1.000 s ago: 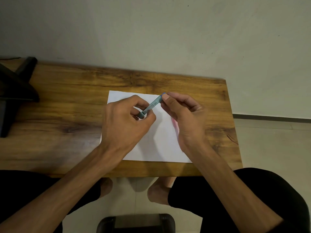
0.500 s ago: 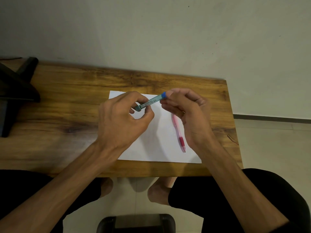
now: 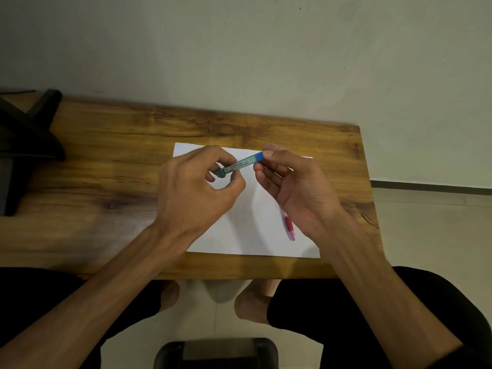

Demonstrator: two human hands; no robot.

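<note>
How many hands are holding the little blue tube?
2. The left hand grips the blue tube at its darker end; the right hand pinches its bright blue end. No other hands show.

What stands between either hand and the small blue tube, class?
Nothing visible does. The left hand pinches the tube at its dark end and the right hand pinches its blue end, so both touch it directly. The pink pen lies apart on the paper, below the right hand.

Dim, soft indoor light; faint shadows, wide-angle edge distortion.
</note>
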